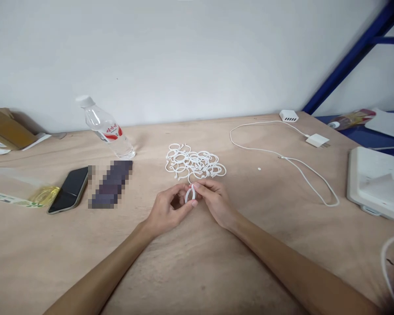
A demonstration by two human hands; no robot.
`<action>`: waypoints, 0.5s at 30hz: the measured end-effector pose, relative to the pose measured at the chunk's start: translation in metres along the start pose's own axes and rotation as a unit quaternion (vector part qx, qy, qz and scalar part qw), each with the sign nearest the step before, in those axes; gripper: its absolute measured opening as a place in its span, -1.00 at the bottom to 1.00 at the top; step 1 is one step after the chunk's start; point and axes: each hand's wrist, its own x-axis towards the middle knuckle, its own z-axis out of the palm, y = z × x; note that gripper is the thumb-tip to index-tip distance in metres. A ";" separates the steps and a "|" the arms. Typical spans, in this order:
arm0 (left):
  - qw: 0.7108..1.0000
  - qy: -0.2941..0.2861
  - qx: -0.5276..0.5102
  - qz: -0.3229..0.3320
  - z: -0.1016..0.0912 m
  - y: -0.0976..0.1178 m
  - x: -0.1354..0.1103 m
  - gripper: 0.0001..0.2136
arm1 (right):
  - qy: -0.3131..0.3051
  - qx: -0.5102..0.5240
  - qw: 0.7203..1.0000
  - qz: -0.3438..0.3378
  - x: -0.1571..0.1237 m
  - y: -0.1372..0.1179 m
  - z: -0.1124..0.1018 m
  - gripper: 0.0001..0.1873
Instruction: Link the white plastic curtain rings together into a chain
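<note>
Between my hands is a white cord loop [189, 193], bent into a narrow ring just above the wooden table. My left hand [167, 209] curls around its left side, with the thumb near the bottom of the ring. At the loop's top right, my right hand [216, 199] pinches the cord with thumb and forefinger. Right behind my fingers lies a tangled pile of similar white cord loops [195, 162], some showing small knots or end pieces. Part of the held cord is hidden by my fingers.
Left on the wooden table [197, 262] are a water bottle [108, 131], a phone [70, 188], a blurred-out dark object [111, 183], a clear plastic package [16, 188] and a cardboard box [11, 129]. To the right lie a charging cable [265, 151], a plug adapter [317, 140], a multi-port charger [288, 116] and a white device [376, 183].
</note>
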 end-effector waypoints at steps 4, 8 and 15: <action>1.000 -0.017 0.016 0.008 0.000 0.000 0.001 -0.74 | 0.004 -0.007 1.000 -0.018 0.001 0.000 -0.001 -0.80; 0.999 -0.010 0.034 0.015 -0.001 -0.001 0.000 -0.71 | 0.016 -0.077 0.996 -0.037 -0.001 -0.007 0.001 -0.78; 0.972 -0.034 0.190 0.132 -0.014 -0.002 -0.002 -0.63 | 0.159 -0.381 0.878 -0.240 0.015 -0.014 -0.036 -0.90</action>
